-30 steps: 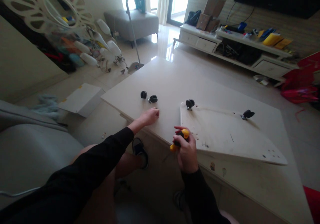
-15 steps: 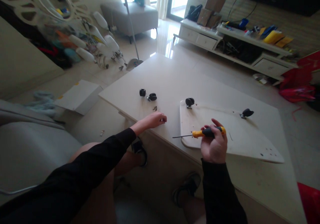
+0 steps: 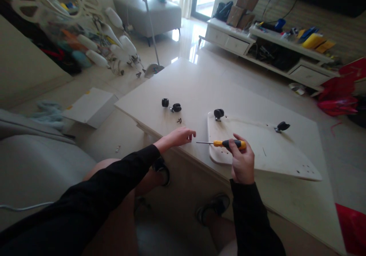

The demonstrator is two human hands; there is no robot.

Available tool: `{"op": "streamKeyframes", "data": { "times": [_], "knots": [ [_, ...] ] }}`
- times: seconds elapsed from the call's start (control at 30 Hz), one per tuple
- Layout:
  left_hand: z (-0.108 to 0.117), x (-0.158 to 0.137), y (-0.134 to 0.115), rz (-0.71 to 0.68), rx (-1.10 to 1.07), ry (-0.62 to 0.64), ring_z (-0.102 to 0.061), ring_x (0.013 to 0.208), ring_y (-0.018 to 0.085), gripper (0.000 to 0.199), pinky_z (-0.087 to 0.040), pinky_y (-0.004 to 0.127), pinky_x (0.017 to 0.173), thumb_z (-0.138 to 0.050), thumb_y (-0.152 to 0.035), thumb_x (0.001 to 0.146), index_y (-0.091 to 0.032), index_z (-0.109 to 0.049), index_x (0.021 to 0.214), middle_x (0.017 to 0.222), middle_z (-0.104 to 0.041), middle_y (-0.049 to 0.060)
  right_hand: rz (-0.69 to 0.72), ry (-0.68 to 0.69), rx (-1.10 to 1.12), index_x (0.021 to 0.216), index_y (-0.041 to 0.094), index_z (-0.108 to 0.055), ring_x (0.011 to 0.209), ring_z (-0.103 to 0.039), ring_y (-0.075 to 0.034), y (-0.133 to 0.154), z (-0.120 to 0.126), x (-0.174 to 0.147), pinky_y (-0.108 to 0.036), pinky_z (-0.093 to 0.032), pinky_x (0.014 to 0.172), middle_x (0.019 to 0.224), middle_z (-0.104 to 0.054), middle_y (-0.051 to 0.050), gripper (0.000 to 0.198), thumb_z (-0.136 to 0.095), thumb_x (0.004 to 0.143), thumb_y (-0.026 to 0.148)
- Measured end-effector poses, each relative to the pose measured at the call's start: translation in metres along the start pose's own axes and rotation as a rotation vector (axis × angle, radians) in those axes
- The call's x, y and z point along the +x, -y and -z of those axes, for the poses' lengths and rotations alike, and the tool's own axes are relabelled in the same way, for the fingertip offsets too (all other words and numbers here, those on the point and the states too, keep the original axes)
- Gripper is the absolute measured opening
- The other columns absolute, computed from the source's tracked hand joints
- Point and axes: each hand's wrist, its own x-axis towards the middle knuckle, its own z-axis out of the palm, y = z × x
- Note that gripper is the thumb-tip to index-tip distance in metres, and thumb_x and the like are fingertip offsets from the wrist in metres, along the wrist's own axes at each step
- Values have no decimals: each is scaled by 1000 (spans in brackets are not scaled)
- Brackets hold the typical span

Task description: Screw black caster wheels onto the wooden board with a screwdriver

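Note:
My right hand (image 3: 243, 160) is closed around the yellow-and-black handle of a screwdriver (image 3: 228, 144). Its shaft points left toward my left hand (image 3: 183, 135), a small gap short of the fingertips. Those left fingers are curled in a pinch; whatever they may hold is too small to make out. Beneath the screwdriver lies a white board (image 3: 246, 134) with small holes at its corners. One black caster (image 3: 219, 113) stands on the board's far left corner, another caster (image 3: 282, 126) toward its far right. Several small screws (image 3: 179, 120) lie on the table beyond my left hand.
Two loose casters, one upright (image 3: 165, 102) and one on its side (image 3: 176, 107), are on the white table (image 3: 197, 84). A white box (image 3: 90, 107) is on the floor at left. Beyond the table stand a low TV cabinet (image 3: 228, 44) and a grey ottoman (image 3: 166, 18).
My right hand has brought the screwdriver up and slightly left, its tip now close to my left fingers. My left hand has shifted a little to the right, still pinched.

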Motion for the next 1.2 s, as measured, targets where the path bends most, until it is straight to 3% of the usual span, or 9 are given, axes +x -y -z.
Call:
{"op": "streamKeyframes", "data": {
  "times": [0.23,0.47,1.2],
  "knots": [
    [-5,1,-5,-17,26,27,-74,83,18,36,-50,28,77,-68,-6,88,-22,-77,119,100,-83,3,98,-7,-214,123,19,-73,90,-69,-18,-13,14,6,-41,-58,92,105,-74,-5,64,-87,74,58],
    [-8,4,0,-32,8,31,-73,82,17,43,-51,29,79,-67,-6,88,-22,-73,128,99,-83,3,122,-7,-197,119,19,-72,93,-70,-19,-8,16,6,-42,-57,95,104,-75,-6,59,-90,73,53],
    [-10,4,-4,-29,35,34,-76,86,20,49,-53,31,82,-64,-6,89,-22,-71,134,103,-84,4,148,16,-231,111,19,-71,88,-72,-21,5,-3,-2,-37,-60,79,99,-75,-7,58,-92,69,54]
  ]
}}
